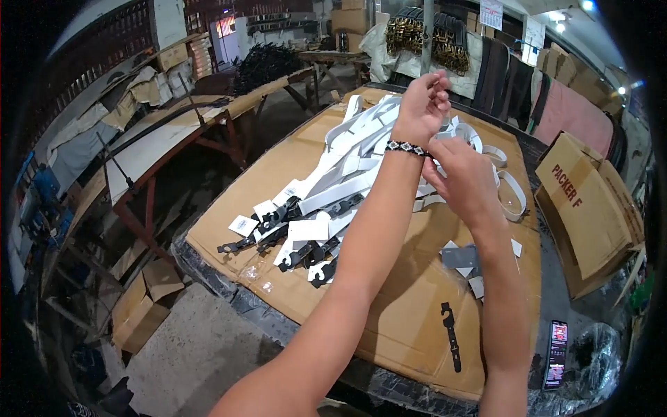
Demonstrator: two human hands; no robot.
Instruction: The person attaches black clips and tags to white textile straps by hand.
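My left hand [422, 104] is raised over the far part of the cardboard-covered table [410, 306], palm turned up, fingers curled loosely with nothing visible in them. Around that wrist is a black and white patterned bracelet [405, 146]. My right hand [460, 167] pinches the bracelet's right side at the wrist. Beneath and behind both hands lies a pile of white straps [347, 163] with black hooks [299, 256] and white tags [308, 231] at their near ends. A single black hook piece [451, 337] lies nearer me, left of my right forearm.
Grey and white cards [459, 258] lie beside my right forearm. A phone [555, 354] and clear plastic wrap [599, 358] are at the near right. An open carton [590, 201] stands at the right. Another table [160, 146] and a floor box [142, 313] are at the left.
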